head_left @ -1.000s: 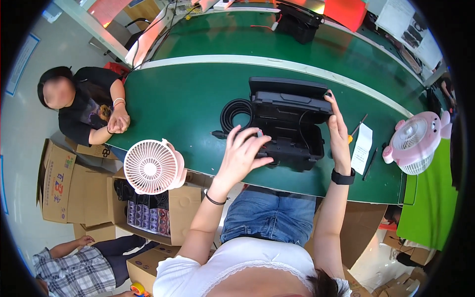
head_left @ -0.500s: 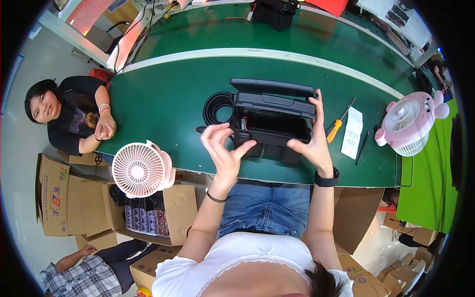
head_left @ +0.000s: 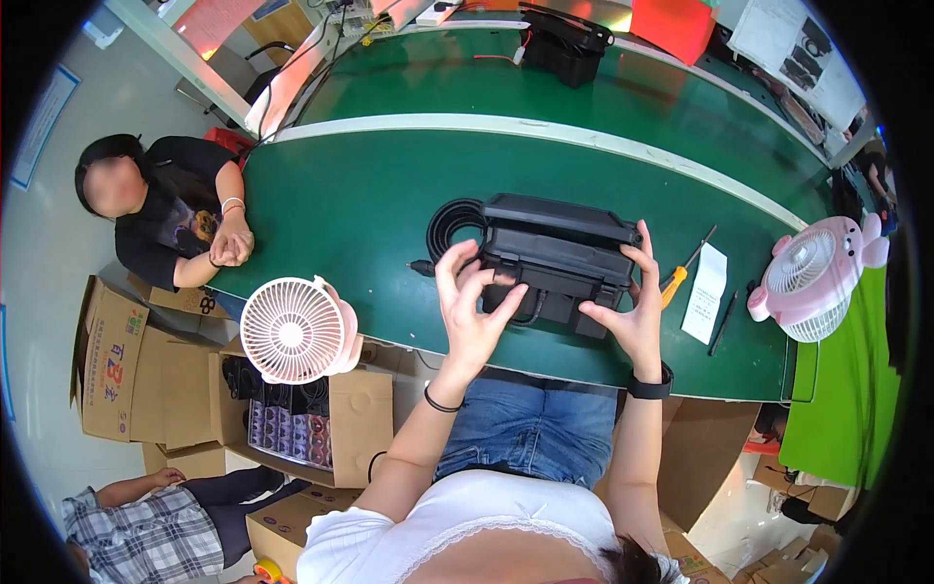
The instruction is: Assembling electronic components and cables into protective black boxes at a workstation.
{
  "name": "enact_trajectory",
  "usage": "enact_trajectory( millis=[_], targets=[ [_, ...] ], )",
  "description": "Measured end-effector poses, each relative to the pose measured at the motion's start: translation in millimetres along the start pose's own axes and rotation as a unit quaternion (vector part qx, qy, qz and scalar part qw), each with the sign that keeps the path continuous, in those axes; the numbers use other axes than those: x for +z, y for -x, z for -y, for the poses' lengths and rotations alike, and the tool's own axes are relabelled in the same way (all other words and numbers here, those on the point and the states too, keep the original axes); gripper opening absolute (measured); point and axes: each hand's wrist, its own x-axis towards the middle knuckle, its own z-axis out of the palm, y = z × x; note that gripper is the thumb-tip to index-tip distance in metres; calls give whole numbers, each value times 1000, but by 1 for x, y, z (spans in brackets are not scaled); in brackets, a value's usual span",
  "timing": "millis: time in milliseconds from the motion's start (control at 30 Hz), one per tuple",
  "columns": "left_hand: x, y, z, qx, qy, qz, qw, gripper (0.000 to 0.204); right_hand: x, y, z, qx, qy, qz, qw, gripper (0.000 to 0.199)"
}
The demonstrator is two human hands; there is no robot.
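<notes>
A black plastic case point(head_left: 559, 274) rests on the green table in front of me, its lid now lowered over the opening and a flat black panel standing tilted along its far side. My left hand point(head_left: 471, 310) grips its left front corner, index finger and thumb on the front edge by a latch. Around the right end curls my right hand point(head_left: 637, 326), thumb on the front face and fingers on the side. Beside the case at the left lies a coiled black cable point(head_left: 437, 232) with a plug. The inside of the case is hidden.
On the right lie a yellow-handled screwdriver point(head_left: 673, 285), a paper slip point(head_left: 704, 295), a thin black tool point(head_left: 723, 323) and a pink fan point(head_left: 808, 277). A whitish fan point(head_left: 292, 331) stands left. Another black case point(head_left: 566, 56) sits beyond the white divider point(head_left: 467, 121). A person point(head_left: 180, 219) leans at the left edge.
The lid has come down over the case's open cavity. My left fingers have curled in closer to the front edge. The whole view has shifted slightly.
</notes>
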Motion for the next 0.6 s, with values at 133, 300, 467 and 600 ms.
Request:
enact_trajectory(
  millis=[133,300,467,600],
  targets=[
    [0,-6,-5,26,-5,-23,999,41,-1,0,-8,-8,0,8,1000,84],
    [1,-24,10,74,-2,43,996,38,-4,-5,-9,-7,-26,19,999,85],
    [18,-15,25,27,113,14,993,34,-1,-11,7,17,4,24,1000,88],
    [27,-13,24,-1,211,-3,977,24,17,7,5,6,48,-112,992,76]
  ],
)
